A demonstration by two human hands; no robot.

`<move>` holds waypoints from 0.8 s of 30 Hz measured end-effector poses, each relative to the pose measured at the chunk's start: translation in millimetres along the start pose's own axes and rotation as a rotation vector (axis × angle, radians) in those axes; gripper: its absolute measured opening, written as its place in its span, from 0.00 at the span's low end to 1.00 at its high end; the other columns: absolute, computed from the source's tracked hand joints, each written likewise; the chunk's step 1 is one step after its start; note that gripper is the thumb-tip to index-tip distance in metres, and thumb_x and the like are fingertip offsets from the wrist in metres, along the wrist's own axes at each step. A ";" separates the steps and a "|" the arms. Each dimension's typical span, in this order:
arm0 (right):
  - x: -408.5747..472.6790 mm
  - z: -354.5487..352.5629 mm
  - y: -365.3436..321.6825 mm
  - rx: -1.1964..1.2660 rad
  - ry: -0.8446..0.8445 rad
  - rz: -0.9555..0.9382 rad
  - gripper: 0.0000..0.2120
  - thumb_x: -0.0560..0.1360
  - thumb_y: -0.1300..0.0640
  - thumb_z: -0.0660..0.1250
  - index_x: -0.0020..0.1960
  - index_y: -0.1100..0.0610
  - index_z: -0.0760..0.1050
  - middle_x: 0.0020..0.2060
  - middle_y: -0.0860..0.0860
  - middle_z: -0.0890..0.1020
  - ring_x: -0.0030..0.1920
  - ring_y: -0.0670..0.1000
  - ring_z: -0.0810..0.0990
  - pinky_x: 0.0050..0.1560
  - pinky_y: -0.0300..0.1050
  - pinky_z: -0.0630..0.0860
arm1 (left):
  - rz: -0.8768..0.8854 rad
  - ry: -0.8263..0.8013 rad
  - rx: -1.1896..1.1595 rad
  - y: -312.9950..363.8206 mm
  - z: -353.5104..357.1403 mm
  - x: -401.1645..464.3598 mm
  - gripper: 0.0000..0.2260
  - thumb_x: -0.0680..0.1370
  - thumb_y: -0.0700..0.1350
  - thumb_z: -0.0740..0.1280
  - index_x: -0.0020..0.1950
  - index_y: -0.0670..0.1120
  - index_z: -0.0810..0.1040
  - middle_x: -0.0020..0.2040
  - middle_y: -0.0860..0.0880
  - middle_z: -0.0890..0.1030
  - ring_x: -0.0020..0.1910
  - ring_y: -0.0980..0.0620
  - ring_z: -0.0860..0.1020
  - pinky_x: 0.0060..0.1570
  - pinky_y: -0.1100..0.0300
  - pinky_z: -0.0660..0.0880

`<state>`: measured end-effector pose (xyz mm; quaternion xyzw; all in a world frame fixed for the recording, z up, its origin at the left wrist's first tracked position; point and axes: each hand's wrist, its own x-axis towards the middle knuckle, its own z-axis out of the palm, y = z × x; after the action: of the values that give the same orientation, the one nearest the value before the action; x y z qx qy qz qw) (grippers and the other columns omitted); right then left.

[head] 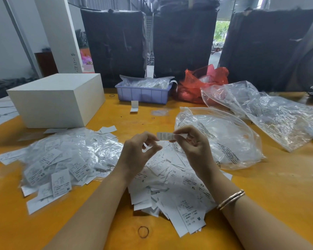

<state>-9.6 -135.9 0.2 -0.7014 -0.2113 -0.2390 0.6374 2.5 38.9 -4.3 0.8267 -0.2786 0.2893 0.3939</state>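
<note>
The right hand (pixel 193 147) pinched a folded white label (pixel 163 136) between thumb and forefinger, holding it in the air above the loose pile of labels (pixel 170 186) in the middle of the tabletop (pixel 278 177). The left hand (pixel 139 152), just beside it, had its fingers curled around what looked like a small clear sleeve (pixel 147 147); whether its fingertips also touched the label's free end could not be told. The likeliest trouble was the grip itself: the label was thin and slick and was held only at one end, so a slight easing of the pinch would probably have dropped it straight into the loose pile below, where it would be hard to pick out again among so many alike. The fold could also have sprung open or skewed if the free end caught on the mouth of the sleeve, leaving the label creased or only partly inside. The sleeve was limp, so its opening might have collapsed under the left fingers. The heap of bagged labels (pixel 61 159) lay close on the left, and a careless toss might have mixed finished pieces with the loose ones.
</note>
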 end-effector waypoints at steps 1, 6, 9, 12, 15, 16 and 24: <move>-0.4 -0.3 0.2 -0.003 -0.011 0.003 0.09 0.74 0.70 0.65 0.45 0.57 0.75 0.40 0.58 0.80 0.44 0.53 0.82 0.47 0.42 0.77 | 0.000 -0.002 0.001 0.3 0.2 0.1 0.08 0.71 0.39 0.74 0.47 0.40 0.79 0.40 0.50 0.80 0.39 0.52 0.78 0.37 0.65 0.74; 1.2 -1.2 -0.2 0.074 0.037 0.012 0.09 0.74 0.71 0.65 0.43 0.57 0.75 0.38 0.53 0.80 0.43 0.53 0.82 0.44 0.38 0.75 | 0.007 -0.012 -0.006 1.2 -1.1 0.1 0.09 0.71 0.39 0.74 0.49 0.40 0.80 0.40 0.51 0.81 0.40 0.52 0.79 0.38 0.62 0.75; 1.0 -1.4 0.2 0.075 0.024 0.000 0.09 0.74 0.70 0.65 0.43 0.57 0.76 0.38 0.54 0.80 0.42 0.52 0.82 0.43 0.37 0.75 | 0.008 -0.011 0.000 1.4 -0.6 0.3 0.09 0.71 0.39 0.73 0.49 0.40 0.79 0.40 0.51 0.80 0.40 0.52 0.79 0.38 0.62 0.75; -0.7 -2.1 3.8 0.043 -0.023 0.009 0.09 0.74 0.70 0.65 0.44 0.57 0.76 0.39 0.54 0.81 0.42 0.51 0.82 0.44 0.37 0.75 | -0.003 -0.010 0.010 0.9 0.6 0.6 0.08 0.71 0.39 0.73 0.47 0.39 0.79 0.40 0.52 0.79 0.38 0.54 0.77 0.38 0.69 0.72; -1.0 -3.7 7.9 -0.006 -0.059 0.021 0.11 0.74 0.70 0.65 0.44 0.55 0.76 0.39 0.52 0.80 0.42 0.51 0.82 0.45 0.38 0.75 | -0.025 -0.010 -0.009 0.3 0.3 0.2 0.06 0.72 0.40 0.73 0.46 0.40 0.79 0.40 0.51 0.79 0.39 0.56 0.76 0.38 0.71 0.70; -0.9 -4.3 9.1 -0.036 -0.069 0.020 0.12 0.74 0.71 0.65 0.44 0.54 0.76 0.38 0.51 0.81 0.41 0.50 0.82 0.45 0.39 0.75 | -0.022 -0.010 -0.014 0.1 0.3 -0.1 0.06 0.72 0.41 0.73 0.46 0.41 0.79 0.40 0.50 0.80 0.39 0.55 0.76 0.38 0.70 0.71; -3.7 1.0 11.3 -0.418 -0.197 -0.065 0.15 0.74 0.69 0.63 0.55 0.54 0.77 0.38 0.41 0.79 0.34 0.40 0.76 0.35 0.32 0.69 | -0.044 -0.077 -0.032 -1.1 1.9 -1.7 0.04 0.74 0.42 0.71 0.45 0.42 0.81 0.37 0.55 0.79 0.36 0.64 0.74 0.37 0.73 0.68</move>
<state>-5.6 -136.0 -11.0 -0.8309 -0.2412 -0.2283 0.4465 2.6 38.3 -7.1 0.8368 -0.2798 0.2438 0.4025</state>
